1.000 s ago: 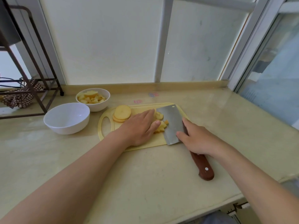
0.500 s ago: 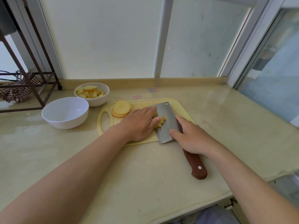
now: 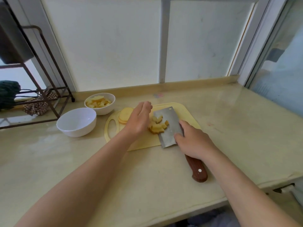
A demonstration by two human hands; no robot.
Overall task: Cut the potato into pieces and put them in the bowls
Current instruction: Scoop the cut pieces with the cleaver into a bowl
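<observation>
On your table (image 3: 164, 177), from left: an empty white ceramic bowl (image 3: 77, 131); just beyond it, a smaller white bowl (image 3: 105, 110) holding potato chunks (image 3: 98, 102); a pale yellow plastic cutting board (image 3: 144, 143) carrying a stack of round potato slices (image 3: 125, 114). Your left hand (image 3: 139, 120), fingers straight, stands edge-on against the diced potato pieces (image 3: 158, 126), which lie partly on the flat blade of the steel cleaver (image 3: 170, 115). Your right hand (image 3: 191, 140) grips the cleaver where blade meets brown wooden handle.

I see a pale beige stone countertop (image 3: 229, 131) running under the window. A yellow cutting board (image 3: 188, 114) lies flat at its middle. Just left of the board sit an empty white bowl (image 3: 77, 128) and, behind it, a second white bowl (image 3: 107, 110) holding potato pieces (image 3: 98, 101). A dark metal rack (image 3: 73, 100) stands at the far left.
</observation>
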